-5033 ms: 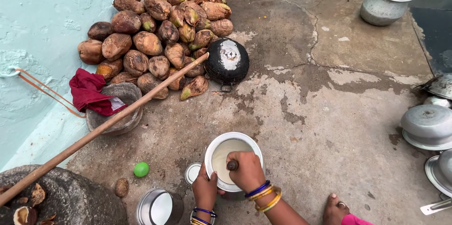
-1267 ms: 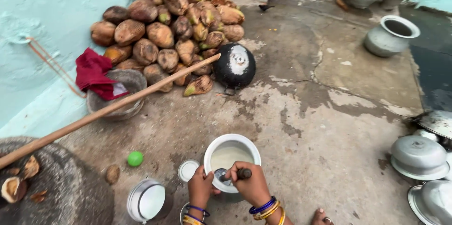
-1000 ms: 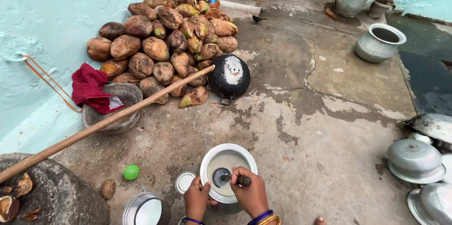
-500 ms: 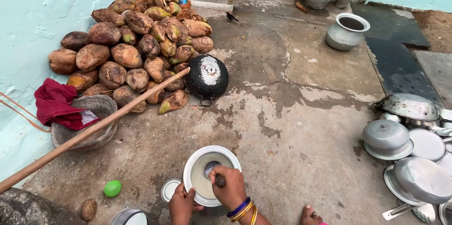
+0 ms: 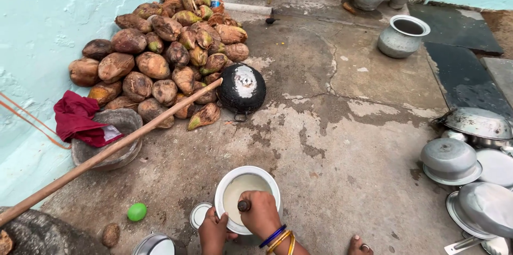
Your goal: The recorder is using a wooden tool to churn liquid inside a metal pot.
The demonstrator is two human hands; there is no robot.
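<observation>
Stirring step in hand, by my reading. Right hand (image 5: 262, 213) clenched around the dark wooden handle (image 5: 243, 206) of a ladle that dips into a white-rimmed metal pot (image 5: 270, 179) on the concrete floor (image 5: 347, 143), just in front of the person. The pot holds a pale, smooth, milky liquid (image 5: 243, 188); ladle bowl hidden under it. Left hand (image 5: 214, 231) grips the pot's near rim, steadying it.

Judgement — the stirring calls for a firm hold on the rim so the round pot does not rock or slop.

Around: small round lid (image 5: 199, 214) touching the pot's left side; a green ball (image 5: 137, 212) further left. A long wooden pole (image 5: 115, 145) slants across a rough stone basin (image 5: 125, 121) draped with red cloth (image 5: 77, 119). Heap of fibrous brown coconuts (image 5: 160, 63) against the pale blue wall; beside it a soot-black upturned pan (image 5: 241, 88). Dull aluminium vessels (image 5: 449, 156) stacked well apart, at right.
</observation>
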